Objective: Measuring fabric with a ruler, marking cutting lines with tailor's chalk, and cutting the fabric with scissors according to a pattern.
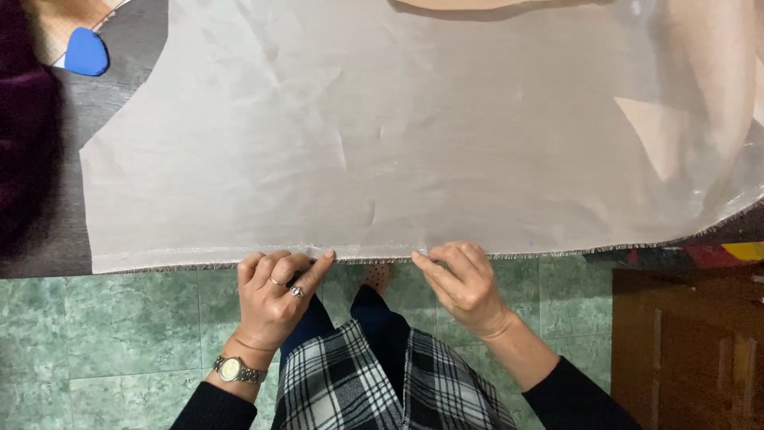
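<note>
both hands pinch fabric edge

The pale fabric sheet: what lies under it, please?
Under the pale fabric sheet a dark table surface shows at the left, where a blue chalk piece lies. The table beneath the cloth is covered and cannot be seen.

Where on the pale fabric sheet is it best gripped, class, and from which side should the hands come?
Probably along the frayed near edge of the pale fabric sheet, which overhangs the table, approached from below the edge. The left hand and right hand already pinch there; the rest lies flat, offering nothing to pinch.
</note>
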